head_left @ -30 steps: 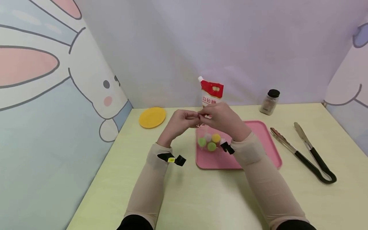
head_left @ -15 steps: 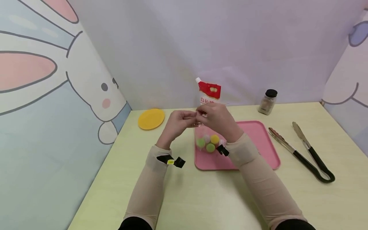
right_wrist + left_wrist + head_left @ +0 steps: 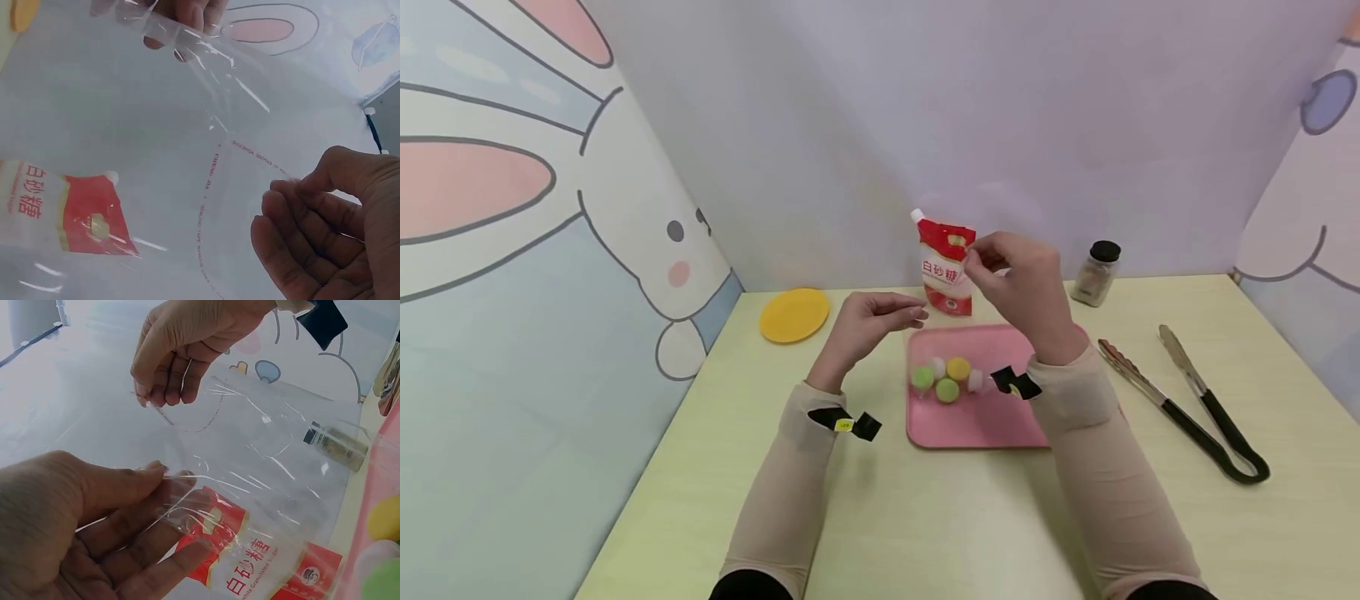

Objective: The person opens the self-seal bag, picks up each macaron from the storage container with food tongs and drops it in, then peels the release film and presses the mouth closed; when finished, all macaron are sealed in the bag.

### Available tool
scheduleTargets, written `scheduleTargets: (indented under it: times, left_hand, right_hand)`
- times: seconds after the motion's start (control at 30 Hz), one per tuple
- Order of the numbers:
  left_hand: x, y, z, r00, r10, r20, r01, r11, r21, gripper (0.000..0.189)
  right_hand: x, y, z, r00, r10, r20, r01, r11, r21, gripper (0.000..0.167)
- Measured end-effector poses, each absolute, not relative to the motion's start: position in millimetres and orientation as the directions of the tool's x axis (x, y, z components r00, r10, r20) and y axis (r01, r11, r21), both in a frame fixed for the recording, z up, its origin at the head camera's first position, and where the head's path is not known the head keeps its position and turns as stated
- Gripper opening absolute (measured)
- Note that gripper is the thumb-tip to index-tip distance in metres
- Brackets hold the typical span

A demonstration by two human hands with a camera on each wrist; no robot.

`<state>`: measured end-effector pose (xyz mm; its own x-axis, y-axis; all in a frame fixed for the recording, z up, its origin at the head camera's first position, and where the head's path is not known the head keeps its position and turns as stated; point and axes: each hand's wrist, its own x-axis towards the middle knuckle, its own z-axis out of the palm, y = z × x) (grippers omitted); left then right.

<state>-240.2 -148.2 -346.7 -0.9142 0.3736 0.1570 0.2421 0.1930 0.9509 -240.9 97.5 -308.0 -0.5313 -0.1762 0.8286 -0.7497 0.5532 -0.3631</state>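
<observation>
My left hand (image 3: 868, 333) pinches the edge of a clear plastic bag (image 3: 250, 465) between thumb and fingers. The bag hangs down over the pink tray (image 3: 992, 429). Several green, yellow and white round pieces (image 3: 947, 391) show at its lower end; they appear to be inside it. Higher and to the right, my right hand (image 3: 1024, 287) pinches the end of a thin clear sealing strip (image 3: 257, 156) with small red print. Part of that strip is peeled away from the bag and bends in a loop, plainest in the right wrist view.
Behind the tray stands a red-and-white pouch of white sugar (image 3: 946, 271). A small black-capped jar (image 3: 1096, 273) is at the back right. Metal tongs with black handles (image 3: 1213, 425) lie on the right, and a yellow disc (image 3: 794, 316) at the back left.
My right hand has pulled away from the left, up and to the right, drawing the strip off the bag's edge. The left hand stays almost in place, still holding the bag.
</observation>
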Motion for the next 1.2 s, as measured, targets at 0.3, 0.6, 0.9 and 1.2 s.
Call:
scheduleTargets:
  times: [0.3,0.6,0.9,1.2]
  left_hand:
    - [-244,-150,-353,-0.889,0.436,0.141,0.275,0.262,0.925,0.024]
    - [-246,-157,-354,-0.904,0.4,0.149,0.276,0.28,0.92,0.018]
    - [-254,-161,-358,-0.913,0.384,0.136,0.242,0.242,0.94,0.023]
    - [-259,-158,-363,-0.924,0.368,0.108,0.202,0.228,0.953,0.02]
  right_hand:
    - [-241,94,-308,-0.493,-0.2,0.847,-0.788,0.515,-0.337,0.008]
    - [-238,112,-301,-0.488,-0.062,0.87,-0.728,0.579,-0.367,0.01]
    - [-242,152,-295,-0.472,0.082,0.878,-0.675,0.607,-0.419,0.014]
    - [-267,237,-331,-0.587,0.311,0.747,-0.392,0.698,-0.599,0.025]
